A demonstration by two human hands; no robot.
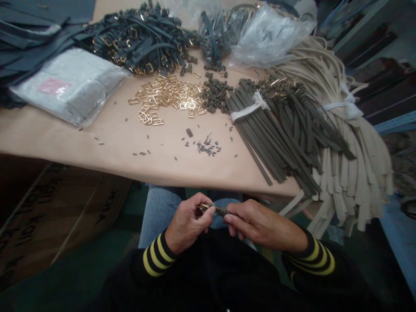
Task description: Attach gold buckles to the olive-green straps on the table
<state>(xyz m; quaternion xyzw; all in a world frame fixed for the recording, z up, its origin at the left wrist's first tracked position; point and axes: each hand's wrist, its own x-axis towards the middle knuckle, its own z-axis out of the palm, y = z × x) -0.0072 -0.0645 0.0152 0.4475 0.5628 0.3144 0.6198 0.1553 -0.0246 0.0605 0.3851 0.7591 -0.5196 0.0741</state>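
Observation:
Above my lap, my left hand (pixel 191 219) and my right hand (pixel 253 220) are both closed on one dark olive strap (pixel 221 211). A small gold-coloured buckle shows at the strap's end, between my left thumb and fingers, partly covered. My right thumb and fingertips pinch the strap a little farther along; its remaining length is hidden. Beyond my hands on the table (pixel 162 164) lie a heap of gold buckles (pixel 175 93), a pile of small olive strap loops (pixel 216 93) and a scatter of tiny dark pins (pixel 208 147).
A tied bundle of olive straps (pixel 263 134) and long beige straps (pixel 351 160) cover the right side. Dark buckled straps (pixel 139 39) are heaped at the back. A plastic-wrapped packet (pixel 71 84) lies left, clear plastic bags (pixel 269 34) behind. A cardboard box (pixel 65 212) stands below left.

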